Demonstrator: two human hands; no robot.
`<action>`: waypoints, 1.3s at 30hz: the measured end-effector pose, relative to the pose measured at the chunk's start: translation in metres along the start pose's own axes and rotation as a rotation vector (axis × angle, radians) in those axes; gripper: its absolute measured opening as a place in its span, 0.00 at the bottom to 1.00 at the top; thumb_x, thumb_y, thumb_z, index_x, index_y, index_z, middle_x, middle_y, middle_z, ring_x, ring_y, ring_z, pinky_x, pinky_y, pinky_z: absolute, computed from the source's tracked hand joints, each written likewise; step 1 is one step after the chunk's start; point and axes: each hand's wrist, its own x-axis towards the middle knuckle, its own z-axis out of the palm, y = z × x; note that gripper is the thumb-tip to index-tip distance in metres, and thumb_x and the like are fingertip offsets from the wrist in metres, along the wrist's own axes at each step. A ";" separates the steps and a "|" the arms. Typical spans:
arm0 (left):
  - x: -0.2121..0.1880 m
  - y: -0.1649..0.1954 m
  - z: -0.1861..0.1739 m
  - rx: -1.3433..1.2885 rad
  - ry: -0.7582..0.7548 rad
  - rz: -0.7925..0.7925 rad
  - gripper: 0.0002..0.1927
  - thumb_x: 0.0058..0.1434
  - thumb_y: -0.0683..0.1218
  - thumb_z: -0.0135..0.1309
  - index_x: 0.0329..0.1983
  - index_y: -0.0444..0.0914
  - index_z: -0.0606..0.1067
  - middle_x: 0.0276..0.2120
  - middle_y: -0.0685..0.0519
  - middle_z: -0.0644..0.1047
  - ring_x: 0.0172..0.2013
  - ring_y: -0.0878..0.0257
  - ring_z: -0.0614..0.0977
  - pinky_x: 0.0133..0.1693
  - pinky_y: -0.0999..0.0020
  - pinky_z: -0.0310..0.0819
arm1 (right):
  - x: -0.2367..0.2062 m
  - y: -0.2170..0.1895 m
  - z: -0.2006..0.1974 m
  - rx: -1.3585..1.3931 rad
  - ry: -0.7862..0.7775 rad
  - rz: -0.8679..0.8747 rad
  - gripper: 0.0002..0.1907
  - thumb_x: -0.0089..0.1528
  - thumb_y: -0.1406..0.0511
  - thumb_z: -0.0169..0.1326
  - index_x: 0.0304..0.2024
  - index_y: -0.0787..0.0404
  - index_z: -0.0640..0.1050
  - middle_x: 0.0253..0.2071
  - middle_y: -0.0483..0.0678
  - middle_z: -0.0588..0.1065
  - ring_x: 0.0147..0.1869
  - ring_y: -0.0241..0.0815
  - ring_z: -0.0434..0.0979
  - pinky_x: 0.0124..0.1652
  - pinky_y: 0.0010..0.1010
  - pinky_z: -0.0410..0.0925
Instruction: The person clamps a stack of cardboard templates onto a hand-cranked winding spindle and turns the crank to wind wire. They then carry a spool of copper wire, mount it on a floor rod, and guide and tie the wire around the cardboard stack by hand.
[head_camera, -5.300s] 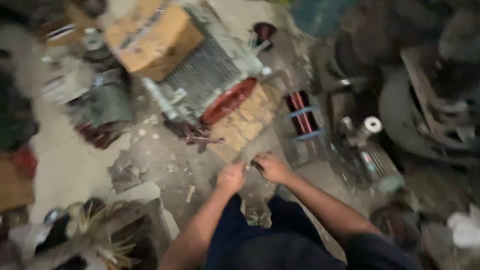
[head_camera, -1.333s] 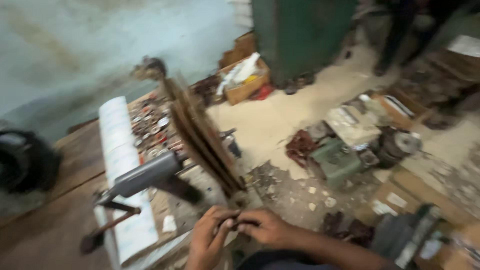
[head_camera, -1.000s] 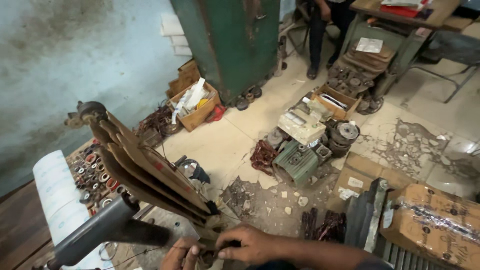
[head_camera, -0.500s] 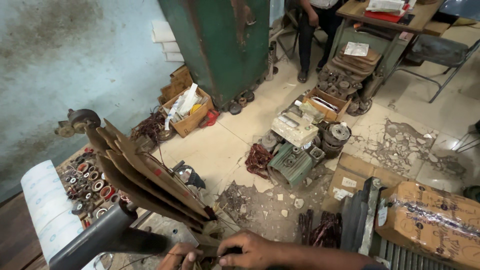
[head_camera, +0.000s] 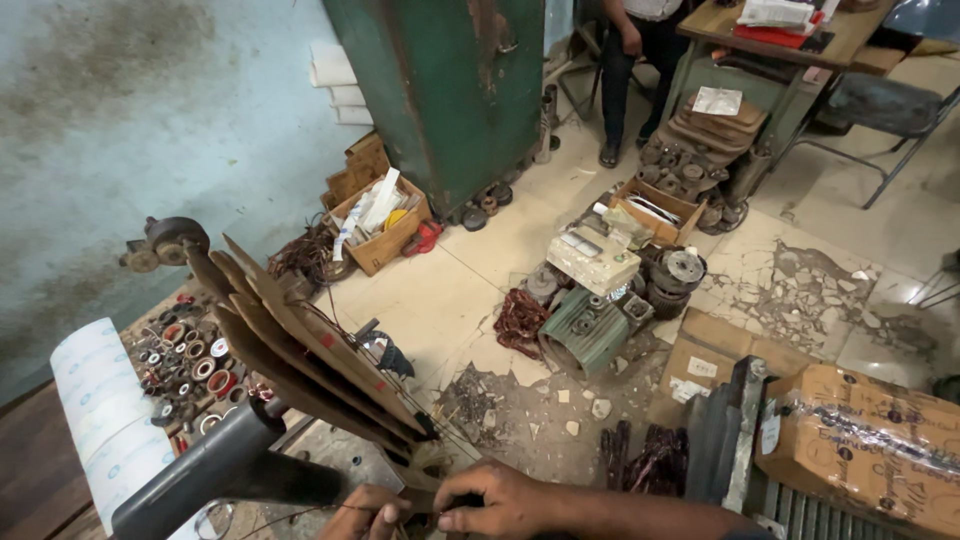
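Observation:
Both my hands are at the bottom edge of the head view, close together. My right hand (head_camera: 500, 497) pinches something small with thumb and fingers near the base of a brown wooden winding frame (head_camera: 300, 350). My left hand (head_camera: 368, 512) is partly cut off by the frame edge, fingers curled at a thin wire (head_camera: 290, 515) that runs left from it. A dark metal rod (head_camera: 215, 470) sticks out below the wooden frame. What my fingers hold is too small to identify.
A white paper roll (head_camera: 100, 420) and a tray of small rings (head_camera: 185, 360) lie left. On the floor: a green motor housing (head_camera: 585, 335), cardboard boxes (head_camera: 860, 440), a green cabinet (head_camera: 450, 90). A person stands by a desk (head_camera: 790, 40) at the back.
My view tilted up and panned from the floor parts to the winding frame and the room. My hands stayed together and sank to the bottom edge.

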 end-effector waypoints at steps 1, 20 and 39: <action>0.000 -0.002 0.001 0.012 -0.009 0.023 0.13 0.64 0.48 0.57 0.29 0.36 0.82 0.26 0.50 0.82 0.29 0.61 0.86 0.35 0.68 0.80 | 0.000 0.000 0.001 -0.018 -0.003 0.012 0.13 0.69 0.61 0.58 0.45 0.66 0.78 0.38 0.53 0.79 0.42 0.44 0.81 0.45 0.34 0.71; 0.002 0.012 0.006 0.041 0.082 -0.016 0.11 0.62 0.47 0.57 0.27 0.37 0.81 0.24 0.52 0.82 0.27 0.63 0.85 0.34 0.70 0.78 | 0.013 -0.005 -0.007 -0.057 -0.025 0.003 0.11 0.67 0.62 0.60 0.43 0.64 0.79 0.34 0.51 0.77 0.38 0.41 0.78 0.40 0.34 0.70; 0.078 0.116 -0.028 0.187 -0.115 -0.135 0.06 0.60 0.42 0.56 0.31 0.34 0.80 0.28 0.50 0.81 0.35 0.56 0.84 0.40 0.66 0.77 | -0.015 0.007 -0.007 -0.173 -0.086 0.116 0.21 0.67 0.57 0.58 0.55 0.65 0.77 0.44 0.57 0.78 0.48 0.49 0.79 0.48 0.39 0.72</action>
